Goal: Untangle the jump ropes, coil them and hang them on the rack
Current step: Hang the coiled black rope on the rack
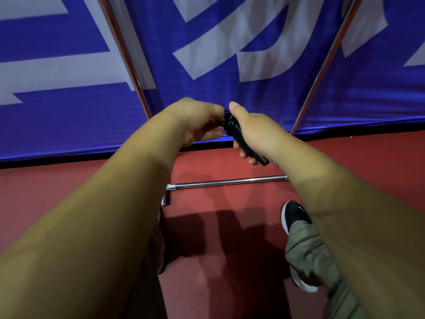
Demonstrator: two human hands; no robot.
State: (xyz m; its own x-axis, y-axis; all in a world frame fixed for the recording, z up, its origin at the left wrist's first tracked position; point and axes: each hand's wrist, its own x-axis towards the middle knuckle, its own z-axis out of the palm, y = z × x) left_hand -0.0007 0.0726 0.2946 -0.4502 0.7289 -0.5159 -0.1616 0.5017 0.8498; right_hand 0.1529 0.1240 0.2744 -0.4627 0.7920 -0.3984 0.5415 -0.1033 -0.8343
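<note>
While right hand (255, 131) grips black handle (235, 132), left hand (197, 120) pinches its half-hidden tip

banner (230, 93) blue, white shapes | floor (207, 166) red | handle (236, 134) black, ribbed

Rack (226, 181): chrome tubing, two slanting uprights, one low crossbar. Jump-rope handle (238, 135): black, ribbed, tilted, gripped in right hand (259, 132) above crossbar; cord hidden, possibly wound round it.
</note>
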